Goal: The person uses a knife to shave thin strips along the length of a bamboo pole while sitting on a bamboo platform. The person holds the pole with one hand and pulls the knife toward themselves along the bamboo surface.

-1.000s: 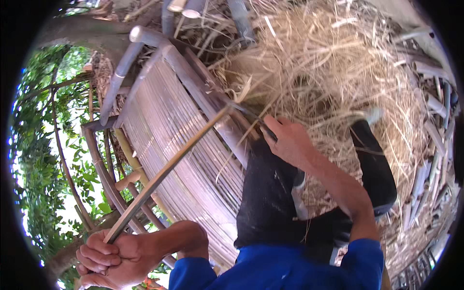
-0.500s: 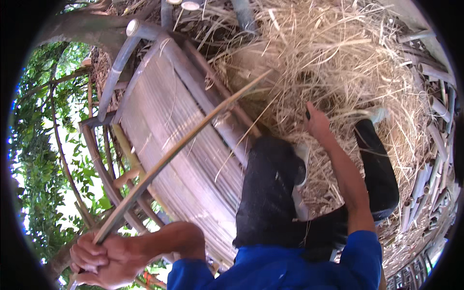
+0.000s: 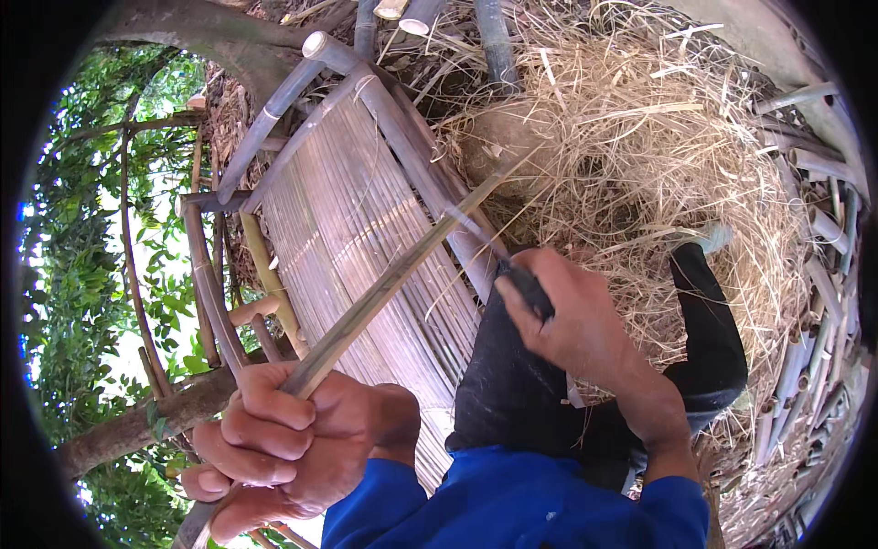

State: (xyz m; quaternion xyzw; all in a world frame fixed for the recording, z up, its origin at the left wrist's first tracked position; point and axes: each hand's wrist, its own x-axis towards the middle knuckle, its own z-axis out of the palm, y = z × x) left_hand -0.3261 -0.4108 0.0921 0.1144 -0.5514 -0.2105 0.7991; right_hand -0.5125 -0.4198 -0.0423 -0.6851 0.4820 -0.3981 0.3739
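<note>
A long, thin bamboo strip (image 3: 393,280) slants from the lower left up to the right, across the bench seat. My left hand (image 3: 283,448) is closed around its near part, and a short end sticks out below the fist. My right hand (image 3: 576,316) is closed on the dark handle of a knife (image 3: 529,291) above my thigh. The blade is thin and blurred; it points up and left to the strip's middle. Whether blade and strip touch I cannot tell.
A slatted bamboo bench (image 3: 357,229) with round pole edges (image 3: 412,151) lies under the strip. Pale shavings (image 3: 631,137) heap over the ground at the upper right. Cut bamboo poles (image 3: 805,348) are stacked along the right rim. Leafy branches (image 3: 101,247) fill the left.
My right hand has come back from over the shavings toward my body, bringing the knife up to the strip. My left hand has moved right and a little up with the strip.
</note>
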